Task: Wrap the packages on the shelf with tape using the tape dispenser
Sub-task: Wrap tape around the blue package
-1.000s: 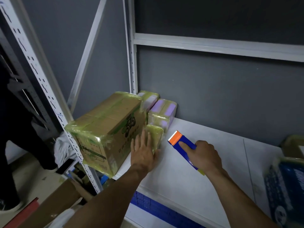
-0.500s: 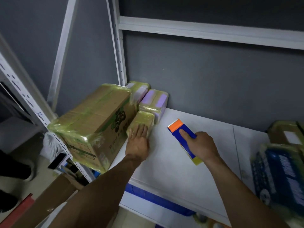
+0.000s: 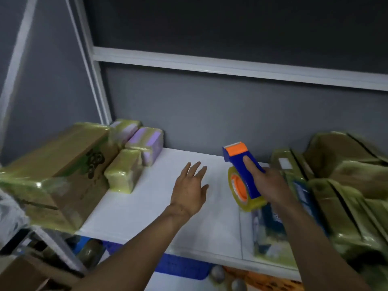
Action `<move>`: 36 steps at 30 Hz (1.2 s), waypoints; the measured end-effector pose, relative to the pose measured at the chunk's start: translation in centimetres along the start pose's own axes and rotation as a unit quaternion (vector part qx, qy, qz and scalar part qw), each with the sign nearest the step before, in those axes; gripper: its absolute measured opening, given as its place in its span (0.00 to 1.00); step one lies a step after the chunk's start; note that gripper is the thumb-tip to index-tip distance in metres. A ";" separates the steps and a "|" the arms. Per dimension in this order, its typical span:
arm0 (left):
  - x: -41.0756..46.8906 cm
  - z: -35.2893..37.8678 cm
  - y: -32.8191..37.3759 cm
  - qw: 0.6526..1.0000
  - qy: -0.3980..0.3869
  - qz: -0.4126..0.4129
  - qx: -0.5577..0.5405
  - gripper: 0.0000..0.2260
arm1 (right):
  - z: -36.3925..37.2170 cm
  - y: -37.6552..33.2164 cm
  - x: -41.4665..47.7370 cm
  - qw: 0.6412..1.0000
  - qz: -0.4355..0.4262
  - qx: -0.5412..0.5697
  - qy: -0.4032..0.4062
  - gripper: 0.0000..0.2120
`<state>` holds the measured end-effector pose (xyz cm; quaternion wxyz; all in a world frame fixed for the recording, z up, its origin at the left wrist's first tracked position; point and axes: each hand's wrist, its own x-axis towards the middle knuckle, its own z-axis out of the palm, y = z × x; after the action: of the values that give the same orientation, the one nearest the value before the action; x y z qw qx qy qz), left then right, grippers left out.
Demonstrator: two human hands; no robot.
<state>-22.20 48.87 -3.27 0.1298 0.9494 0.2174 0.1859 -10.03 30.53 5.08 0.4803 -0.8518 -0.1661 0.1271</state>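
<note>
The right hand [image 3: 268, 183] grips the tape dispenser [image 3: 248, 181] from above. Its fingers are curled around the blue body and one finger lies stretched along the top toward the orange cutter end. The dispenser is held just above the white shelf [image 3: 151, 206], with its long axis running from near to far and a little to the left, and the yellowish tape roll [image 3: 247, 203] hangs at its near end. The left hand [image 3: 190, 185] holds nothing; its palm faces down over the bare middle of the shelf with the fingers straight and spread. At the left stand a cardboard box [image 3: 56, 171] and some small packages [image 3: 123, 173], which look already covered with yellowish tape. At the right lies a blurred heap of packages [image 3: 340, 185], and a blue package [image 3: 270, 219] is directly under the right wrist. I judge this package the likely next one. It lies right of both hands and much nearer to the right hand, so the left hand must cross rightward to steady it.
</note>
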 end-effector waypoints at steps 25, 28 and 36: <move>0.9 5.7 14.3 0.900 -0.233 -0.189 -0.316 0.30 | -11.7 10.8 2.7 0.981 -0.089 -0.164 0.050 0.27; 1.2 3.6 10.9 0.913 -0.249 -0.204 -0.250 0.24 | -9.9 10.6 3.3 0.979 -0.100 -0.178 0.024 0.26; -1.5 0.8 7.3 0.981 -0.086 -0.170 0.024 0.26 | -6.8 9.3 3.6 0.980 -0.111 -0.161 -0.026 0.28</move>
<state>-20.44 41.69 -1.99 0.1547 0.9141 0.3676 0.0734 -2.65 22.22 0.27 0.3436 -0.8907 -0.2901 0.0669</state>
